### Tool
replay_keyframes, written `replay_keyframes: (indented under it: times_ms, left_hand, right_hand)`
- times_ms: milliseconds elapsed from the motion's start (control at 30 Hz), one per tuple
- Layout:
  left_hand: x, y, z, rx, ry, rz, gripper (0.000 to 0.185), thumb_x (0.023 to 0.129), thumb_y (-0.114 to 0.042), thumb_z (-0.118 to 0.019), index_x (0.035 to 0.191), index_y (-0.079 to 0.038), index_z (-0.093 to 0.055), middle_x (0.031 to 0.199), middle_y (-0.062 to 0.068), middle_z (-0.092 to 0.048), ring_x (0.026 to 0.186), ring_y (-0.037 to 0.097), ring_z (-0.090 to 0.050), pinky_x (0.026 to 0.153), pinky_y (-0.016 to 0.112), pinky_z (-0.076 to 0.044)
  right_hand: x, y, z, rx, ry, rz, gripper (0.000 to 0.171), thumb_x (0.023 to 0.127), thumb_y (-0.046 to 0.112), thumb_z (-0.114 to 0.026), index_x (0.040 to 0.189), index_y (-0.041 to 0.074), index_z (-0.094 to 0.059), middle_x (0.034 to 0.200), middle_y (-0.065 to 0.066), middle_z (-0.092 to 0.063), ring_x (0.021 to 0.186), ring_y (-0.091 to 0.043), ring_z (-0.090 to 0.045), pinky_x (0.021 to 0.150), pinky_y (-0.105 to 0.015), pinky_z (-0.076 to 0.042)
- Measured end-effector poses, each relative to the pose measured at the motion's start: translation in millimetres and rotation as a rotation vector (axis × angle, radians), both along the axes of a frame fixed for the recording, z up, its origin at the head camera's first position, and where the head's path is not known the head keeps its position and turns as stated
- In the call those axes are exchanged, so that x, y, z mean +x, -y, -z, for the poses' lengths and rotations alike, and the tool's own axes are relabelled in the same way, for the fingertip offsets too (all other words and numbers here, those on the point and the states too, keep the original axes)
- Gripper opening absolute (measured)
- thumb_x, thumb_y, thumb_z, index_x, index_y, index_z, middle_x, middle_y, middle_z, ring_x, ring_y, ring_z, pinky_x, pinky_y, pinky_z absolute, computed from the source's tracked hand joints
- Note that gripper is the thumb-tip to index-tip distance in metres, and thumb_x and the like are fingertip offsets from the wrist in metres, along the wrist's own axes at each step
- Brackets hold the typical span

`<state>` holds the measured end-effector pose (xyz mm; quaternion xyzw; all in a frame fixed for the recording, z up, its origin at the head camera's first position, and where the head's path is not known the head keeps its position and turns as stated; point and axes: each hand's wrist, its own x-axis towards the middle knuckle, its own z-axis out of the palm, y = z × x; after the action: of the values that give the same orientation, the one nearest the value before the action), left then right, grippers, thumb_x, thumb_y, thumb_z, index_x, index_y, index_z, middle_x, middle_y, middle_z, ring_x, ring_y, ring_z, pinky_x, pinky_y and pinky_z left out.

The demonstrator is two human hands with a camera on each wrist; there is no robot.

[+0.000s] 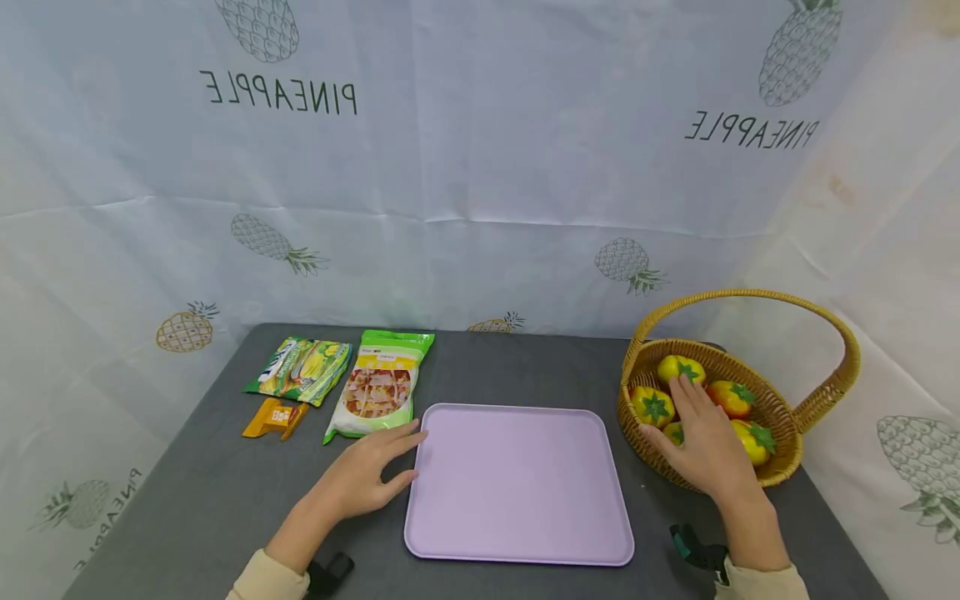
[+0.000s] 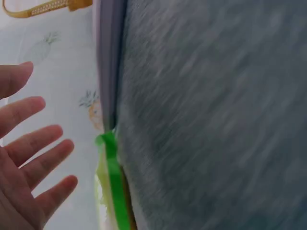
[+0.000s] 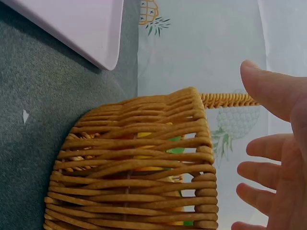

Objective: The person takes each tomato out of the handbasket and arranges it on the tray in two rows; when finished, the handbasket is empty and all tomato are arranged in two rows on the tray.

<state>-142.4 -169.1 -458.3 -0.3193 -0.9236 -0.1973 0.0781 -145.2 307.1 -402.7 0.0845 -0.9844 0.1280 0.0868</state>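
Note:
My right hand (image 1: 703,437) hovers over a wicker basket (image 1: 782,467) in the head view, fingers extended and holding nothing. Several yellow and red fruits with green leafy tops, such as this one (image 1: 733,398), lie inside, partly hidden by the hand. In the right wrist view the hand (image 3: 283,158) is beside the rim of the woven basket (image 3: 144,177). My left hand (image 1: 367,468), fingers spread, is at the left edge of a pale purple tray (image 1: 517,483). The left wrist view shows that hand (image 2: 33,158) with nothing in it, near the tray's side (image 2: 108,62).
Behind my left hand lies a green-and-white food bag (image 1: 380,387). A green and yellow packet (image 1: 302,369) and a small orange packet (image 1: 275,417) lie further left. The basket's tall handle (image 1: 750,293) arches over it. A pineapple-print cloth (image 1: 487,150) hangs behind the grey table (image 1: 187,508).

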Motion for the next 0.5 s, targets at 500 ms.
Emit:
replay_keyframes:
  times_ms: [500]
  left_hand:
    - [0.2,0.0,29.2,0.125,0.226,0.098,0.044,0.088,-0.022,-0.065,0.13,-0.009,-0.059,0.139,0.011,-0.053,0.125,0.027,-0.053,0.099,0.046,-0.046]
  right_hand:
    - [-7.4,-25.1,-14.7,-0.174,0.056,-0.029,0.084,0.094,0.037,-0.057,0.15,-0.005,-0.011,0.15,-0.035,-0.018,0.13,-0.058,-0.025,0.099,-0.07,-0.025]
